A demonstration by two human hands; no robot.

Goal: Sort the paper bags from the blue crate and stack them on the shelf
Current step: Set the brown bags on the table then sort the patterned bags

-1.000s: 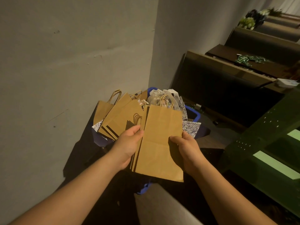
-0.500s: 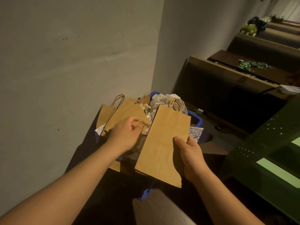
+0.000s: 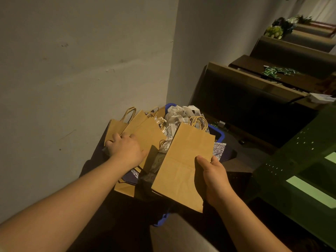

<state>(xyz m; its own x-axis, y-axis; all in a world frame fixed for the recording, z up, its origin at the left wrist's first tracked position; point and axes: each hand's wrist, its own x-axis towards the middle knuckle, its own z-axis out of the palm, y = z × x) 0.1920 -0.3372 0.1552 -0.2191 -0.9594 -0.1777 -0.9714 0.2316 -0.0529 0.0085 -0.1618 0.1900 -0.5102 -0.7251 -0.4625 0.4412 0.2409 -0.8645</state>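
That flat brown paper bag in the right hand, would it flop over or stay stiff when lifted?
The brown paper bag is folded flat and juts out unsupported from the right hand, so it is probably fairly stiff. One hand pinches it by an edge, so it is likely light. Its twisted handles would probably dangle.

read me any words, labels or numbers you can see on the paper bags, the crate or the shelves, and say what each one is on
None can be read.
Brown paper bag in the right hand: plain face.
Patterned bags in the blue crate: print too blurred to read.
Green packets on the shelf: too small.
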